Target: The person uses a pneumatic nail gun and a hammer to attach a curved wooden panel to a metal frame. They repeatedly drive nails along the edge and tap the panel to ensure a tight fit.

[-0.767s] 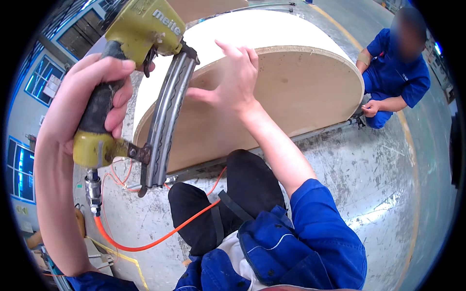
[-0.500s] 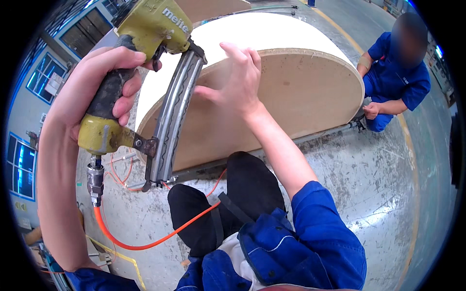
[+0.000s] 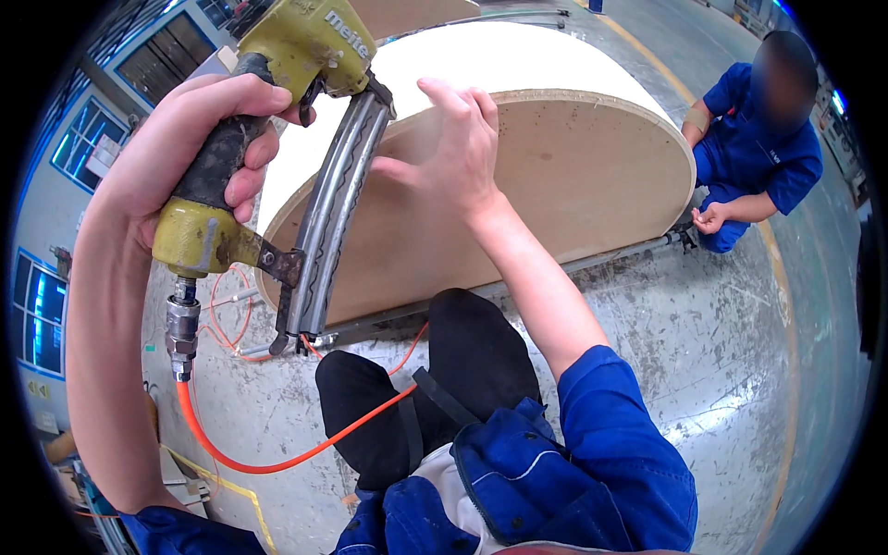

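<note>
My left hand [image 3: 199, 139] grips the black handle of a yellow pneumatic nail gun [image 3: 296, 55], held up with its long curved metal magazine [image 3: 333, 213] pointing down. The gun's nose sits against the upper left edge of a big rounded plywood form [image 3: 573, 176] that lies on its side. My right hand [image 3: 458, 153] rests flat on the form's plywood face just right of the magazine, fingers spread. An orange air hose [image 3: 268, 458] runs from the fitting under the gun's handle down across the floor.
A person in blue work clothes [image 3: 758, 148] crouches at the form's right end. The form rests on a metal rail [image 3: 601, 259] on a scuffed grey concrete floor [image 3: 703, 370]. My knees in dark trousers [image 3: 435, 379] are in front of it. Windows line the left wall.
My left hand has lifted the nail gun up and to the right, closer to the form's edge. My right hand has stayed on the plywood face, shifting slightly.
</note>
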A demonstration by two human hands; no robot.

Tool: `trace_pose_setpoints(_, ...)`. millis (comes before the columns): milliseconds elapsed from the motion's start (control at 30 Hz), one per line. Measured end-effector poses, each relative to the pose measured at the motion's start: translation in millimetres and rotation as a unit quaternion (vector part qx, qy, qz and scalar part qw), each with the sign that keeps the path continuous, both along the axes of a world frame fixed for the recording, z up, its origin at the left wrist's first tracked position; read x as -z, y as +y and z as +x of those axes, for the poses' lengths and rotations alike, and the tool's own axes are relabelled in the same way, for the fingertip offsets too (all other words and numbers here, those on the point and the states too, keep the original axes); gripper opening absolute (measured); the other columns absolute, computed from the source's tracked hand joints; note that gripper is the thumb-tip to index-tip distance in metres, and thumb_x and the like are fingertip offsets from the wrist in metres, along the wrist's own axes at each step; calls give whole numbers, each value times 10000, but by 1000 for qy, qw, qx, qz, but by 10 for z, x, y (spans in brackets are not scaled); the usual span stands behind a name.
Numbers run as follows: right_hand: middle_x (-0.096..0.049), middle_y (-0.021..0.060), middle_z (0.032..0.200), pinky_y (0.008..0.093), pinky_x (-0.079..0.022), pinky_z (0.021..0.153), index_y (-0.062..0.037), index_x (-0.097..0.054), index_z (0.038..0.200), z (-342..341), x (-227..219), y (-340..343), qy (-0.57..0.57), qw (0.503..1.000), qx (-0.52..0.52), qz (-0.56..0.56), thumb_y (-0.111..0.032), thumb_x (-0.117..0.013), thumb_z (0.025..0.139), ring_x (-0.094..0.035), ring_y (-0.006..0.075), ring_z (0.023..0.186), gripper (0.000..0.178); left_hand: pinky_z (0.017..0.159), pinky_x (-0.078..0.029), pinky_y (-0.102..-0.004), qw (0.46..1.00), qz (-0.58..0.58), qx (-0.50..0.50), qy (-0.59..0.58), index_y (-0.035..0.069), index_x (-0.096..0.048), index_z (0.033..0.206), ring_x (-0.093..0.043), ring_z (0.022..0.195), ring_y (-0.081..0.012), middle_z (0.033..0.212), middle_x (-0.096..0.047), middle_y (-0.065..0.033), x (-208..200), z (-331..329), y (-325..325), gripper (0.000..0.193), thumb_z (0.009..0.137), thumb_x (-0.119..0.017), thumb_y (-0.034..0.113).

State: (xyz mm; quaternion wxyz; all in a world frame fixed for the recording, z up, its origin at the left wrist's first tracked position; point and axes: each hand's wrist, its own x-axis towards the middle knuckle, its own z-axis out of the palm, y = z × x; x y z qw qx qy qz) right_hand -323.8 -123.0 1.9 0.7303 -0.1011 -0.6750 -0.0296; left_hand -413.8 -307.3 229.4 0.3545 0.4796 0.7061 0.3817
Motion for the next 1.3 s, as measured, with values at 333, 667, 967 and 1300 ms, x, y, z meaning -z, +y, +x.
trace_pose_setpoints(333, -635, 73, 1225, 397, -370, 1035, -68, -496, 1331, -18, -5, -27, -13, 1000, 14, -17, -657, -806, 706, -606, 217, 1127, 913, 401, -536, -220, 1000, 17, 6, 9, -67, -586, 1006, -571, 417, -75, 624, -600, -35, 4, -84, -18, 315, 950, -601, 243)
trace_pose_setpoints(667, -624, 68, 1227, 392, -352, 1035, -69, -485, 1338, -32, -22, -65, -17, 1000, 18, -17, -684, -833, 635, -601, 218, 1107, 996, 399, -533, -230, 1000, 18, -12, 18, -59, -573, 1039, -561, 419, -75, 617, -583, -27, 68, -122, -99, 321, 949, -600, 248)
trace_pose_setpoints(967, -631, 70, 1216, 388, -353, 1027, -81, -481, 1340, -41, -20, -76, -28, 999, 32, -19, -724, -795, 658, -608, 209, 1104, 989, 400, -533, -229, 1000, 15, -15, 7, -49, -573, 1038, -559, 418, -74, 618, -582, -30, 86, -167, -113, 311, 942, -610, 244)
trace_pose_setpoints(1300, -593, 37, 1246, 412, -308, 1081, -77, -449, 1364, -70, -7, -81, -35, 999, 21, -33, -656, -885, 585, -592, 200, 1098, 1064, 411, -534, -222, 1000, 24, 11, -7, -48, -580, 998, -556, 414, -67, 619, -589, -32, 90, -267, -162, 302, 950, -598, 250)
